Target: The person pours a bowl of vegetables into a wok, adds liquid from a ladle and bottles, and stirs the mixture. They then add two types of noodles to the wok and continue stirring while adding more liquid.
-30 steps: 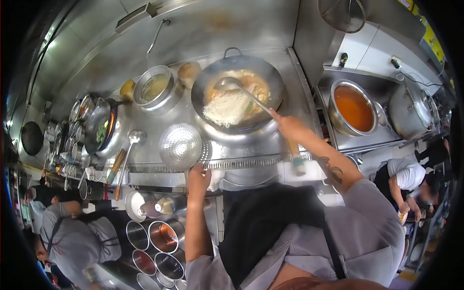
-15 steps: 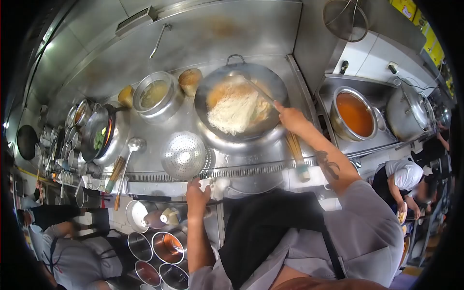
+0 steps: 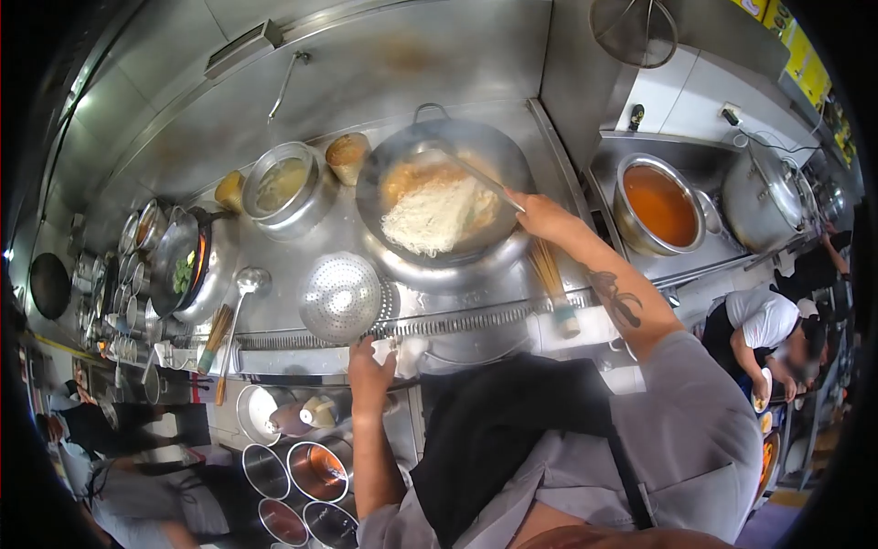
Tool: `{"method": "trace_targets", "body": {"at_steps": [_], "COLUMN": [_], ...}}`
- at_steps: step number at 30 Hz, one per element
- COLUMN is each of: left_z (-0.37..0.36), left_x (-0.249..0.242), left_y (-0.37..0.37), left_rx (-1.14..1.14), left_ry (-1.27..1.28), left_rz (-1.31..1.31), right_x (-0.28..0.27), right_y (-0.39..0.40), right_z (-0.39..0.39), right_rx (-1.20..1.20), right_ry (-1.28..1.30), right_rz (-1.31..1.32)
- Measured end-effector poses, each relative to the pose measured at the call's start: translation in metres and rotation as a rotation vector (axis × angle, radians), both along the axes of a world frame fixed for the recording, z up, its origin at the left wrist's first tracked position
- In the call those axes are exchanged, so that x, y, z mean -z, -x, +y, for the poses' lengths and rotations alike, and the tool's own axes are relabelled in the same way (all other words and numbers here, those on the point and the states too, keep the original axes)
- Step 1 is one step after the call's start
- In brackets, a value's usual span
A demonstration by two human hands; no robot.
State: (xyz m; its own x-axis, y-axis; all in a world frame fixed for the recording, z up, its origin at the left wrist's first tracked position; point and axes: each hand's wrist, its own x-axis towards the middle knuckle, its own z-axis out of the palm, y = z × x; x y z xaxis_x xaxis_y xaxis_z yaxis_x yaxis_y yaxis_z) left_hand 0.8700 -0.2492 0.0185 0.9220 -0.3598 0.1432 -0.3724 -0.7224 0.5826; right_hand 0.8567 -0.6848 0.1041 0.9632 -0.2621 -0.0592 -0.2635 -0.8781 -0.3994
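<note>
My right hand (image 3: 540, 215) is wrapped round the handle of a long metal ladle (image 3: 480, 174). The ladle's head rests among the food at the far side of a large wok (image 3: 517, 156), blurred by steam. A pale heap of thin noodles (image 3: 425, 218) lies in the wok, with orange-brown sauce (image 3: 402, 178) behind it. My left hand (image 3: 370, 377) is at the counter's front edge, thumb apart from its fingers, close to the near rim of a round perforated strainer (image 3: 340, 295). No held thing shows in it, though its fingertips are partly hidden.
Left of the wok stand a steel pot (image 3: 288, 188) and a small tub (image 3: 347, 157). Another ladle (image 3: 252, 282) and a bamboo brush (image 3: 215, 339) lie farther left. To the right are a second brush (image 3: 554, 293) and a pot of orange liquid (image 3: 658, 209). Other people work on both sides.
The view has shifted slightly, so the wok and counter appear a little farther left. My right hand keeps its hold on the ladle, and the left hand stays beside the strainer.
</note>
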Motion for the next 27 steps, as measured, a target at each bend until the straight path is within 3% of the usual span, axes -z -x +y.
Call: {"method": "trace_targets", "body": {"at_steps": [3, 5, 7, 8, 10, 12, 14, 15, 19, 21, 24, 25, 27], "left_z": [0.006, 0.012, 0.019, 0.02, 0.019, 0.014, 0.008, 0.006, -0.003, -0.002, 0.0, 0.0, 0.003], "left_x": [-0.007, -0.007, 0.0, 0.003, 0.006, 0.007, 0.007, 0.007, 0.0, -0.003, -0.001, -0.002, 0.001], "left_y": [0.006, 0.009, 0.012, 0.013, 0.013, 0.011, 0.008, 0.006, 0.0, 0.0, 0.005, 0.008, 0.013], "left_rx": [-0.043, -0.104, -0.11, -0.116, -0.118, -0.121, -0.092, -0.088, -0.044, -0.025, -0.076, -0.096, -0.118], "left_ry": [0.038, -0.041, -0.031, -0.016, -0.028, -0.036, -0.024, -0.025, -0.023, -0.047, -0.03, -0.05, -0.071], "left_rz": [0.038, 0.027, 0.035, 0.035, 0.051, 0.062, 0.05, 0.05, -0.003, 0.0, 0.012, 0.034, 0.061], "right_x": [-0.027, -0.013, 0.014, 0.005, -0.023, 0.013, 0.034, 0.041, 0.038, 0.011, 0.006, 0.033, 0.043], "right_y": [0.043, 0.077, 0.109, 0.115, 0.129, 0.13, 0.128, 0.125, 0.121, 0.119, 0.104, 0.096, 0.087], "right_z": [0.013, 0.011, 0.003, 0.01, 0.026, 0.021, 0.02, 0.02, 0.022, 0.026, 0.019, 0.015, 0.027], "right_rx": [0.009, -0.002, -0.154, -0.152, 0.209, 0.192, -0.013, -0.023, 0.003, 0.089, -0.021, -0.081, -0.025], "right_ry": [-0.046, -0.11, -0.232, -0.233, -0.531, -0.5, -0.427, -0.415, -0.321, -0.298, -0.326, -0.265, -0.292], "right_rz": [0.004, -0.036, -0.37, -0.363, 0.277, 0.242, -0.076, -0.096, -0.005, 0.188, -0.028, -0.141, -0.024]}}
